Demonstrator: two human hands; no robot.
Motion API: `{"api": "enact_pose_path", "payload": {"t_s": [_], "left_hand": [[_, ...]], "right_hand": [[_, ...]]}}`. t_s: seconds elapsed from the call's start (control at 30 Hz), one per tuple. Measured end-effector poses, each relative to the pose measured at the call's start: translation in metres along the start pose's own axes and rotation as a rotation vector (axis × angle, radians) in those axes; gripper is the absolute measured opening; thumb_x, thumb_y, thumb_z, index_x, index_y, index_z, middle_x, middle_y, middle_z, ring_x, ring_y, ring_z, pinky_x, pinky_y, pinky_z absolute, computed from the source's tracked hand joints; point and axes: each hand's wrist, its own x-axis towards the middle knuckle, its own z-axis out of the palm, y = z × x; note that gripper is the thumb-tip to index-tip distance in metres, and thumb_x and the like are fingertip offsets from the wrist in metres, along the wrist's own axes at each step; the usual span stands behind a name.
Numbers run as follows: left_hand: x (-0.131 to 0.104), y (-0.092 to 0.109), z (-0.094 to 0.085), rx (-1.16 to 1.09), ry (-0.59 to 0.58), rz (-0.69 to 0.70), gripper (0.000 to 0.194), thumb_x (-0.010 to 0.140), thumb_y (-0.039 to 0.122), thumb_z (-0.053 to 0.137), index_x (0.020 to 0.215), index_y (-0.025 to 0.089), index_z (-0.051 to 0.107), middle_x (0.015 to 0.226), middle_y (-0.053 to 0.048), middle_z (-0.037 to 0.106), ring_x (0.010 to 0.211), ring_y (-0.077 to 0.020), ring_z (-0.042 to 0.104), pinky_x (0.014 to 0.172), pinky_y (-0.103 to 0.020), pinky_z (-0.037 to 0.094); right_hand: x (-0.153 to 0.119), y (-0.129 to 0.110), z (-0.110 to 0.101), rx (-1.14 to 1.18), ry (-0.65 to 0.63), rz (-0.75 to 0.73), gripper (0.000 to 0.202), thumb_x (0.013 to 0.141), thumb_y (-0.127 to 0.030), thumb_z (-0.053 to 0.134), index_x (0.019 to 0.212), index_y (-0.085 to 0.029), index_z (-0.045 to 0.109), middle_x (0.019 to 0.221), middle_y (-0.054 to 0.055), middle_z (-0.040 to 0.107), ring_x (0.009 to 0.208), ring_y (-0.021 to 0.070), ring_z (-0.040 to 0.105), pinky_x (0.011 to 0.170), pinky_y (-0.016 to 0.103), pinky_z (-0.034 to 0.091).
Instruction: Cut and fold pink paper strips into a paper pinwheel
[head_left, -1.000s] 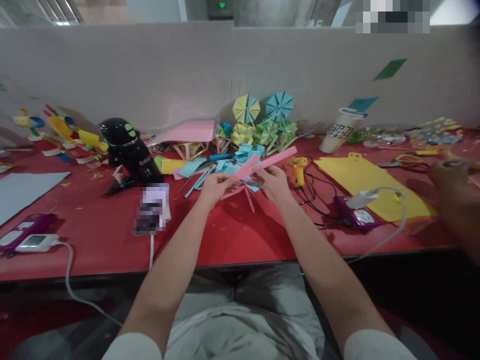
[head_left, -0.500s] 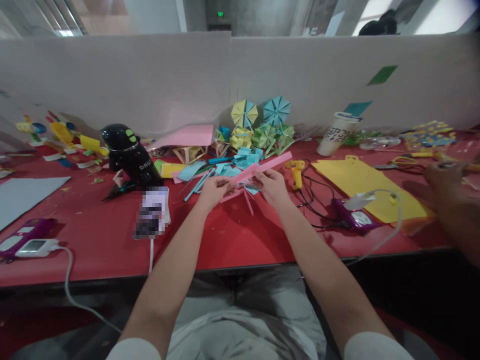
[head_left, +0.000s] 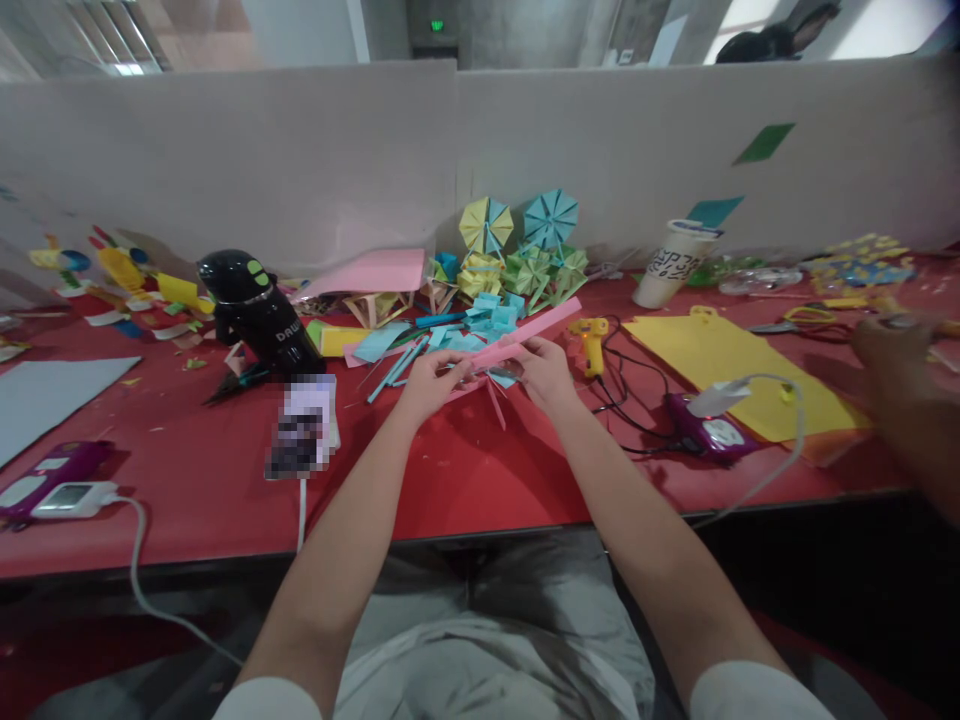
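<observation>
Pink paper strips (head_left: 546,321) are held between my two hands over the red table (head_left: 480,480); one long strip slants up to the right and thinner ones hang below. My left hand (head_left: 435,384) pinches the left part of the pink paper. On the right side, my right hand (head_left: 543,372) has its fingers closed on the same paper. Just beyond the hands lies a pile of light blue paper pieces (head_left: 495,314). A yellow glue gun (head_left: 592,345) rests right of my right hand.
A black bottle (head_left: 259,315) leans at the left, near a phone (head_left: 304,425). Folded paper wheels (head_left: 551,218) stand behind the pile. A paper cup (head_left: 671,265), yellow sheets (head_left: 735,370), a purple power strip (head_left: 712,430) and another person's hand (head_left: 889,345) are at the right.
My hands and the pink paper have barely moved; the long strip's tip sits slightly further left. In the background at the upper right, more of a person shows.
</observation>
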Motion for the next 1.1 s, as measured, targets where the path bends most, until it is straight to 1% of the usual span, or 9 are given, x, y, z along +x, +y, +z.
{"api": "enact_pose_path", "payload": {"t_s": [0.1, 0.27, 0.43, 0.5, 0.57, 0.67, 0.73, 0.93, 1.1], "left_hand": [[0.001, -0.002, -0.001, 0.024, 0.04, 0.012, 0.026, 0.073, 0.04, 0.074, 0.079, 0.016, 0.068, 0.072, -0.003, 0.07, 0.066, -0.0145, 0.066, 0.067, -0.028, 0.056], [0.004, -0.008, -0.004, -0.026, 0.09, 0.008, 0.027, 0.07, 0.038, 0.075, 0.08, 0.015, 0.067, 0.072, -0.003, 0.069, 0.069, -0.0159, 0.067, 0.068, -0.03, 0.056], [0.005, -0.009, -0.007, 0.007, 0.107, -0.013, 0.028, 0.066, 0.036, 0.076, 0.083, 0.016, 0.065, 0.073, -0.004, 0.069, 0.069, -0.0176, 0.068, 0.066, -0.03, 0.055], [0.005, -0.008, -0.008, 0.003, 0.122, -0.031, 0.032, 0.065, 0.034, 0.077, 0.087, 0.017, 0.062, 0.072, -0.003, 0.069, 0.068, -0.0181, 0.069, 0.063, -0.029, 0.054], [0.004, -0.006, -0.008, -0.002, 0.129, -0.045, 0.033, 0.066, 0.033, 0.076, 0.09, 0.018, 0.059, 0.069, -0.002, 0.068, 0.066, -0.0179, 0.069, 0.061, -0.028, 0.053], [0.003, -0.005, -0.008, 0.013, 0.123, -0.047, 0.029, 0.067, 0.028, 0.075, 0.089, 0.018, 0.058, 0.066, -0.001, 0.067, 0.063, -0.016, 0.067, 0.061, -0.027, 0.053], [0.002, -0.004, -0.007, 0.023, 0.112, -0.056, 0.027, 0.068, 0.026, 0.075, 0.088, 0.018, 0.059, 0.068, -0.001, 0.068, 0.061, -0.015, 0.066, 0.062, -0.028, 0.053], [0.002, -0.003, -0.005, 0.021, 0.123, -0.069, 0.024, 0.066, 0.025, 0.077, 0.082, 0.017, 0.061, 0.065, -0.001, 0.067, 0.06, -0.0148, 0.065, 0.06, -0.027, 0.053], [0.002, -0.002, -0.004, -0.021, 0.115, -0.116, 0.03, 0.066, 0.033, 0.081, 0.084, 0.015, 0.066, 0.07, -0.004, 0.071, 0.062, -0.0159, 0.067, 0.06, -0.028, 0.053]], "right_hand": [[0.0, 0.001, 0.001, -0.012, -0.033, -0.027, 0.043, 0.05, -0.052, 0.088, 0.068, -0.02, 0.066, 0.066, -0.001, 0.065, 0.062, 0.0129, 0.062, 0.073, 0.032, 0.059], [-0.001, 0.001, 0.001, 0.01, -0.114, -0.026, 0.04, 0.056, -0.054, 0.086, 0.073, -0.021, 0.068, 0.071, 0.0, 0.068, 0.07, 0.0149, 0.066, 0.08, 0.034, 0.059], [-0.005, -0.005, 0.003, 0.019, -0.196, -0.009, 0.034, 0.053, -0.037, 0.087, 0.079, -0.02, 0.071, 0.077, 0.002, 0.072, 0.076, 0.0171, 0.069, 0.083, 0.035, 0.058], [-0.007, -0.006, 0.005, 0.009, -0.219, -0.01, 0.036, 0.053, -0.035, 0.087, 0.081, -0.02, 0.072, 0.08, 0.003, 0.073, 0.078, 0.0174, 0.07, 0.084, 0.035, 0.057], [-0.007, -0.005, 0.006, -0.015, -0.204, -0.017, 0.037, 0.054, -0.039, 0.088, 0.081, -0.02, 0.072, 0.078, 0.002, 0.073, 0.076, 0.0169, 0.069, 0.082, 0.034, 0.058], [-0.004, 0.0, 0.006, -0.047, -0.125, -0.029, 0.043, 0.054, -0.051, 0.088, 0.077, -0.019, 0.071, 0.072, 0.002, 0.071, 0.069, 0.0158, 0.067, 0.077, 0.034, 0.059], [-0.002, 0.004, 0.005, -0.056, -0.076, -0.033, 0.045, 0.054, -0.054, 0.087, 0.074, -0.018, 0.07, 0.068, 0.002, 0.07, 0.065, 0.0149, 0.066, 0.074, 0.033, 0.059], [-0.002, 0.007, 0.004, -0.05, -0.046, -0.042, 0.047, 0.051, -0.057, 0.088, 0.068, -0.018, 0.069, 0.064, 0.0, 0.068, 0.061, 0.0137, 0.064, 0.07, 0.032, 0.06], [-0.001, 0.005, 0.003, -0.022, -0.023, -0.031, 0.047, 0.049, -0.057, 0.089, 0.066, -0.017, 0.069, 0.063, 0.001, 0.068, 0.06, 0.0129, 0.064, 0.068, 0.03, 0.06]]}}
